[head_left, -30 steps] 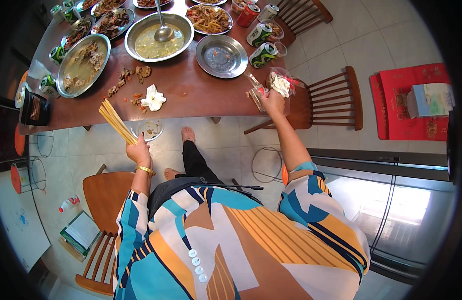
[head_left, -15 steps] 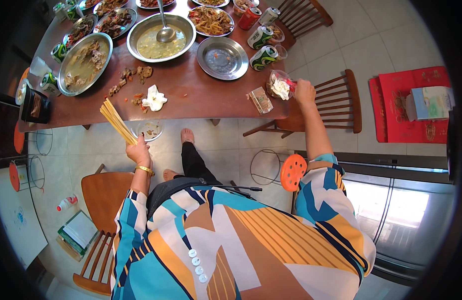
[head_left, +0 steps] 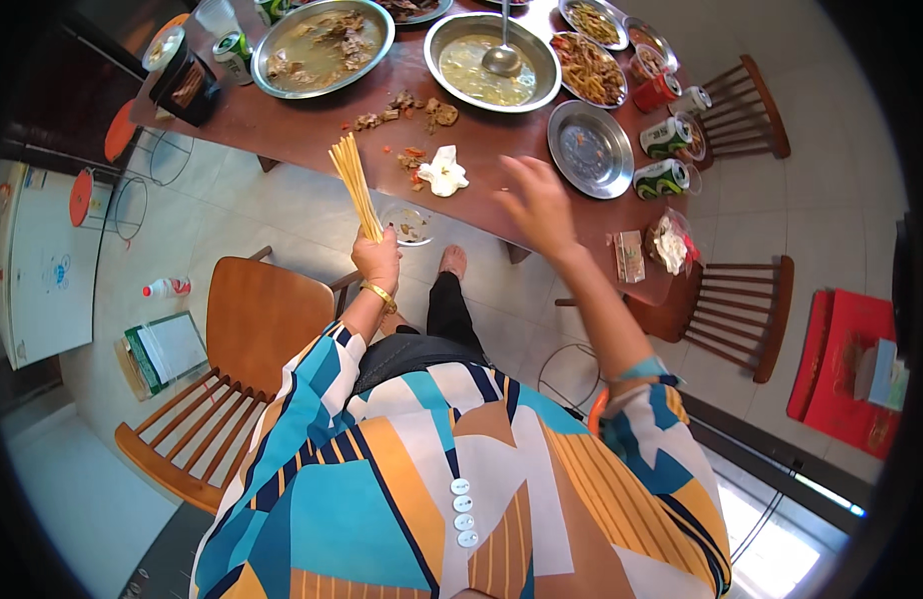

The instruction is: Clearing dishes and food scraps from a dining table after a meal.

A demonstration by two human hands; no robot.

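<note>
My left hand (head_left: 377, 260) is closed round a bundle of wooden chopsticks (head_left: 354, 182) that points up and away. Right beside its fingers is a clear plastic bowl (head_left: 409, 236) with food scraps in it; whether the fingers also grip its rim I cannot tell. Over the table's front part hovers my right hand (head_left: 537, 205), empty, fingers spread toward the left. Nearest to it on that side lies a crumpled white tissue (head_left: 443, 173), with food scraps (head_left: 412, 160) next to it. An empty metal plate (head_left: 590, 150) sits to its right.
On the brown table (head_left: 311, 135) stand a soup basin (head_left: 493, 100) with a ladle, a basin of meat broth (head_left: 321, 50), several dishes and drink cans (head_left: 661, 180). At the right corner are a small box (head_left: 629, 257) and a tissue-filled cup (head_left: 671, 245). A wooden chair (head_left: 267, 314) stands at left.
My right hand has let go of the tissue-filled cup at the right corner and moved left over the table, fingers opening. My left hand still holds the chopsticks. The view has shifted left.
</note>
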